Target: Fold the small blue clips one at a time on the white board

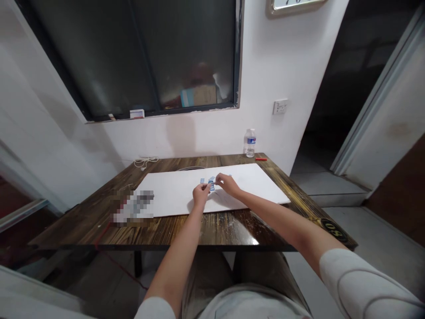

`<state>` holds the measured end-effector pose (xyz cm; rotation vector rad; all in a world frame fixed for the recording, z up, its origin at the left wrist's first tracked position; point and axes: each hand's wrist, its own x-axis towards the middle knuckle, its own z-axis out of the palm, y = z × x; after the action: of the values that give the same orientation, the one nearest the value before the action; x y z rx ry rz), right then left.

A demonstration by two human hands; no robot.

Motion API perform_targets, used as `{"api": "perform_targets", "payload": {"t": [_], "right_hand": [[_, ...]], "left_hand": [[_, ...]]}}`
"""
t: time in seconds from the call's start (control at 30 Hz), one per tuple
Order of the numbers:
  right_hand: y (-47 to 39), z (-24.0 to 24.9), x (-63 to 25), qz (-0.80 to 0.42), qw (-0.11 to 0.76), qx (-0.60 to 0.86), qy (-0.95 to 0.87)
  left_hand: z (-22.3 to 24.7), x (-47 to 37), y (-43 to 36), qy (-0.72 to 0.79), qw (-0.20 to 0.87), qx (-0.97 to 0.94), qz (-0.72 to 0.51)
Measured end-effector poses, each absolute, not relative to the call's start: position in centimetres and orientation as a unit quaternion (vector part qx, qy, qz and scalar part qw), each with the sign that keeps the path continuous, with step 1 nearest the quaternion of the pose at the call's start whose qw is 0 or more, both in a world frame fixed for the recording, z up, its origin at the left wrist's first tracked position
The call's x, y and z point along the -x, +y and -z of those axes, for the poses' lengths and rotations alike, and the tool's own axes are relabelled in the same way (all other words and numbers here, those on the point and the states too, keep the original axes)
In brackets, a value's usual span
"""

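Note:
Over a white board (175, 195), my left hand (201, 195) pinches a small blue piece with ladder-like slats (211, 186). From the right, my right hand (227, 183) comes in with thumb and forefinger closed at the piece's upper right edge. Whatever sits between those right fingertips is too small to make out. Just behind my left fingers lies another blue slatted piece (202, 180) on the board. A further bit of blue (230, 176) shows behind my right hand, partly covered by it.
The board rests on a dark wooden table (212, 230). A water bottle (250, 143) and a red pen-like stick (260, 159) stand and lie at the back right. A coiled white cable (146, 161) is at the back left. Blurred items cover the board's left end.

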<state>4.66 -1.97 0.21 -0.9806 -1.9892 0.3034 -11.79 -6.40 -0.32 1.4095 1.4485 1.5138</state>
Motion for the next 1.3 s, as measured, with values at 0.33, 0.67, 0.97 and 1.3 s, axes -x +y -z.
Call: {"api": "perform_targets", "payload": {"t": [0.33, 0.67, 0.97, 1.3], "right_hand": [[0.0, -0.5, -4.8, 0.016, 0.104, 0.523, -0.846], [-0.9, -1.3, -3.9, 0.08, 0.057, 0.454, -0.885], [-1.1, -1.9, -4.2, 0.145, 0.011, 0.402, -0.904], [-1.8, -2.7, -4.4, 0.078, 0.124, 0.447, -0.883]], "left_hand": [[0.3, 11.9, -6.5, 0.565, 0.305, -0.473, -0.604], [0.5, 11.9, -6.4, 0.562, 0.302, -0.482, -0.601], [0.3, 11.9, -6.4, 0.571, 0.294, -0.487, -0.592], [0.0, 11.9, -6.7, 0.577, 0.296, -0.475, -0.595]]}}
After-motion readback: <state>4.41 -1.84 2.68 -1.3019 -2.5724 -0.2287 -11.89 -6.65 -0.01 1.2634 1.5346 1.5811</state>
